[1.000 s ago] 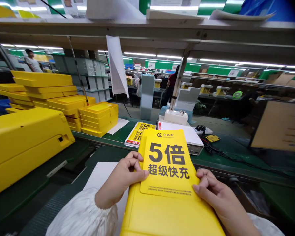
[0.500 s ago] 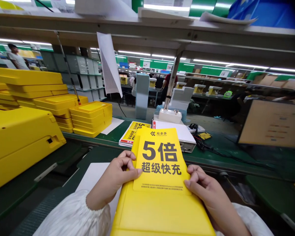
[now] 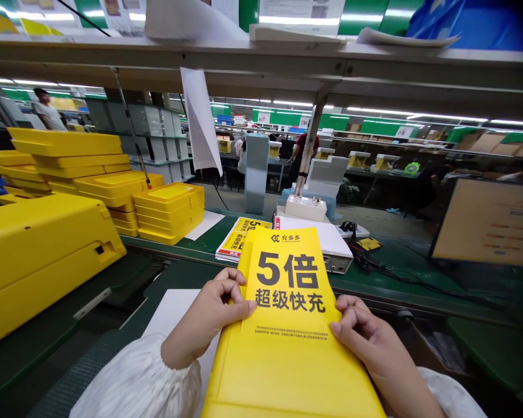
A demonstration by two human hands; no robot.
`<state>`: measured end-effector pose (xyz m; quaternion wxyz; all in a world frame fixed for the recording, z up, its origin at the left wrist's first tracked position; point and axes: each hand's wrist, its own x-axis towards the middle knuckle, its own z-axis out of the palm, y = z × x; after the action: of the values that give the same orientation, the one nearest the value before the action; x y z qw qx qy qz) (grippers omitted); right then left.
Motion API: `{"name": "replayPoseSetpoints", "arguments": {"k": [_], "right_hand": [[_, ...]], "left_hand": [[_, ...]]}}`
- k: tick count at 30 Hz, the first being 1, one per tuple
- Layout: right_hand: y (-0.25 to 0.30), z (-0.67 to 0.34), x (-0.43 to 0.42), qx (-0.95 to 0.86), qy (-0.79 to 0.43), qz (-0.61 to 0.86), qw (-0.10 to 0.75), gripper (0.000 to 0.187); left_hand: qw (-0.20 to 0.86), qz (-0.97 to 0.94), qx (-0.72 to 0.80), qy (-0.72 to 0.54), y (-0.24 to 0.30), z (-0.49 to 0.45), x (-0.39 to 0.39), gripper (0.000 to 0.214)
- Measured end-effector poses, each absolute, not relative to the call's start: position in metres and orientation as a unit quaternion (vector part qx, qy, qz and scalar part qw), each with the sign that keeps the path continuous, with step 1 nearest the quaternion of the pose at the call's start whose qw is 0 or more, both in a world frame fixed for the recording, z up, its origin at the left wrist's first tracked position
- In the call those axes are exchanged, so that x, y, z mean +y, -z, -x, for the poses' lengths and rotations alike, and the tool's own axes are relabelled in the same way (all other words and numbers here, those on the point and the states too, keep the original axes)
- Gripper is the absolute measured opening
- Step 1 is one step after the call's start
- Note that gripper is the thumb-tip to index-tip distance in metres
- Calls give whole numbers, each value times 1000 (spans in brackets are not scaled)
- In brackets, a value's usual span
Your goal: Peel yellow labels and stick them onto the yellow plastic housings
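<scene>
A yellow sticker [image 3: 287, 273] with large black print lies over the upper part of a yellow plastic casing [image 3: 292, 377] in front of me. My left hand [image 3: 215, 310] pinches the sticker's left edge between thumb and curled fingers. At its right edge, my right hand [image 3: 364, 331] has thumb and bent fingers closed on it in the same way. The sticker's upper end reaches the casing's far end. How much of it is stuck down I cannot tell. Under the casing, a white sheet [image 3: 169, 310] shows beside my left wrist.
Behind the casing lie a stack of printed stickers [image 3: 230, 241] and a white-topped box [image 3: 305, 229]. Yellow plastic covers [image 3: 169, 212] are stacked at left, behind another large yellow casing [image 3: 39, 261]. A monitor [image 3: 488, 223] stands at right, near black cables [image 3: 387, 273]. A shelf [image 3: 261, 55] spans overhead.
The view has shifted slightly, so the surroundings appear a little lower and further right. Both hands keep their pinch on the sticker's edges. The sticker's lower edge stands out less against the casing.
</scene>
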<state>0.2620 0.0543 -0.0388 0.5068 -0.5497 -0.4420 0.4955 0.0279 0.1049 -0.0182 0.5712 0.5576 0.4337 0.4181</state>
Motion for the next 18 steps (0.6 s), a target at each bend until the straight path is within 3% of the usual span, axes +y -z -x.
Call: {"name": "replayPoseSetpoints", "arguments": {"k": [4, 9, 12, 14, 16, 18], "right_hand": [[41, -259, 53, -463, -450, 543, 537, 37], [54, -266, 54, -443, -497, 507, 548, 41], [49, -273, 57, -547, -324, 569, 522, 30], [32, -268, 57, -664, -221, 547, 459, 19], [10, -252, 59, -796, -234, 442, 340, 32], [-9, -228, 68, -888, -286, 313, 175, 41]], "left_hand": [[539, -597, 433, -407, 23, -27, 108, 38], [536, -563, 446, -444, 26, -27, 104, 47], [577, -485, 475, -453, 34, -27, 86, 67], [631, -429, 451, -462, 50, -24, 72, 94], [690, -391, 394, -465, 72, -21, 65, 108], [704, -388, 380, -457, 96, -20, 69, 107]]}}
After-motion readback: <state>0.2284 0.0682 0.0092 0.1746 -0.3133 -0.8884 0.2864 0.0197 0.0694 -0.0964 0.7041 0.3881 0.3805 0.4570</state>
